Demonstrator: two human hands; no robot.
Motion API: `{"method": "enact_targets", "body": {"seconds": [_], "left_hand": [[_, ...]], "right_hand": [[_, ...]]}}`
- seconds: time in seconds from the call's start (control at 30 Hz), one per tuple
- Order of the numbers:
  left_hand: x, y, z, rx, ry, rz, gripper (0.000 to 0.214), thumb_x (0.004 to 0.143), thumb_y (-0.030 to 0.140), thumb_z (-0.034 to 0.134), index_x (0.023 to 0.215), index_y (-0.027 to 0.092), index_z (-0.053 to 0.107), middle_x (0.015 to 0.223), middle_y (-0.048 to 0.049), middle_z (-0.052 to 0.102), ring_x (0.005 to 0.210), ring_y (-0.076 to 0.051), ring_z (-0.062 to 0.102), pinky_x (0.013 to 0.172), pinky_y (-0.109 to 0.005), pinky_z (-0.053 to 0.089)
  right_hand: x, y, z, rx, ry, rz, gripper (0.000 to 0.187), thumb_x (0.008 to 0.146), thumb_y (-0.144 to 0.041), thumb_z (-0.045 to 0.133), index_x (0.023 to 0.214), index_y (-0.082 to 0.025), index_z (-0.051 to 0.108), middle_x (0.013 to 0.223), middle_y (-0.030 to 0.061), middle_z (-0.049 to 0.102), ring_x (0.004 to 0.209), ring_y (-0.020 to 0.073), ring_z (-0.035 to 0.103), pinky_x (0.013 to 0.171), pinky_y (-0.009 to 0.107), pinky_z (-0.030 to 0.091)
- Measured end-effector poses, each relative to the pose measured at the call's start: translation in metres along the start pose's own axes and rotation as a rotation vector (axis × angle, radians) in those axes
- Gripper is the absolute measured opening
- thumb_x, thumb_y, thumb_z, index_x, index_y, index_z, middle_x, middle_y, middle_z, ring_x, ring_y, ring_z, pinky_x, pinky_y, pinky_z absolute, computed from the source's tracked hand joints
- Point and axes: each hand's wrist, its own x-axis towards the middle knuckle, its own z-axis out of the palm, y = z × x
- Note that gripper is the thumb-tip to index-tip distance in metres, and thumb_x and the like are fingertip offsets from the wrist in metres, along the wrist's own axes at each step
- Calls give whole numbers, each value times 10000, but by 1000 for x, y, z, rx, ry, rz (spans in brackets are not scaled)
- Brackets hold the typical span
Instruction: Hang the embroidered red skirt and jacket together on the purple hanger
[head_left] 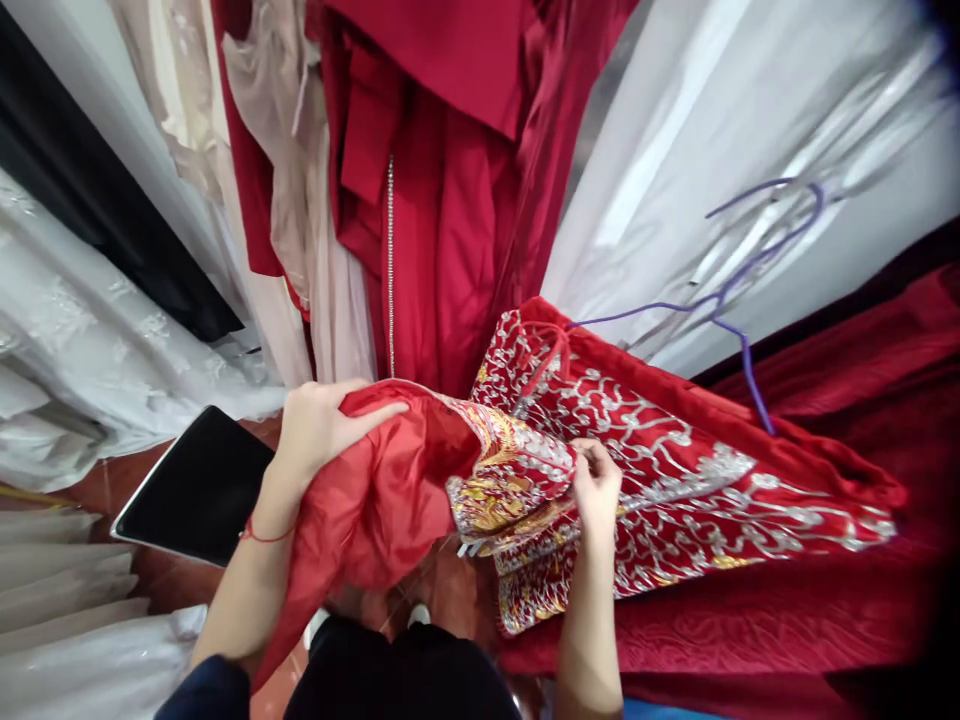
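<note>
A red embroidered garment (517, 465) with silver and gold patterning hangs gathered between my two hands, its plain red lining (367, 500) turned outward on the left. My left hand (322, 425) grips the lining side, thumb laid over the cloth. The fingers of my right hand (596, 475) pinch the patterned edge. Behind my right hand, a matching red skirt-like piece (660, 450) with silver vines hangs from a purple wire hanger (724, 300). Whether the two embroidered pieces are joined is hidden by the folds.
Red dresses (450, 220) hang straight ahead, beside pale beige ones (281, 150). White lace gowns (112, 320) fill the left. A black flat panel with a light edge (195, 485) is at left above the tiled floor (150, 570). Dark red fabric (712, 630) spreads at lower right.
</note>
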Motion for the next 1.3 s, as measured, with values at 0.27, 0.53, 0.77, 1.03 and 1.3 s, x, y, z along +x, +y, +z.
{"method": "enact_targets", "body": {"seconds": [0.27,0.53,0.77,1.03,1.3], "left_hand": [[28,83,-13,478,28,211,480,796,686,618,775,234,779,606,-51,704,636,-231,675,576,-295,369],[40,88,-16,606,-4,230,545,803,724,569,862,223,775,674,-74,715,745,-261,683,612,-304,348],[68,43,-41,710,-106,73,556,890,663,471,998,207,770,838,-130,740,867,-319,681,657,-322,360],[99,-7,-47,810,-51,46,563,1002,569,288,1120,243,731,936,-152,743,911,-334,686,637,-330,352],[126,-25,-11,557,-84,52,453,1000,379,340,1292,125,574,906,-204,730,884,-366,719,736,-411,497]], "right_hand": [[-38,-64,19,-67,-82,-385,297,909,-432,579,1100,-208,618,1090,99,687,1047,257,628,939,432,467],[-34,-69,97,-298,-348,-440,407,919,-445,613,1208,-159,604,1152,152,662,1080,292,594,968,437,429],[34,-84,124,9,-491,-496,298,967,-394,528,753,-191,571,711,0,553,675,154,498,698,269,394],[89,-156,129,122,-482,-486,386,918,-536,580,778,-176,580,667,-48,454,627,103,403,636,235,322],[122,-187,119,-71,-665,-602,422,923,-547,589,715,-187,517,647,-59,389,618,93,342,615,246,284]]}}
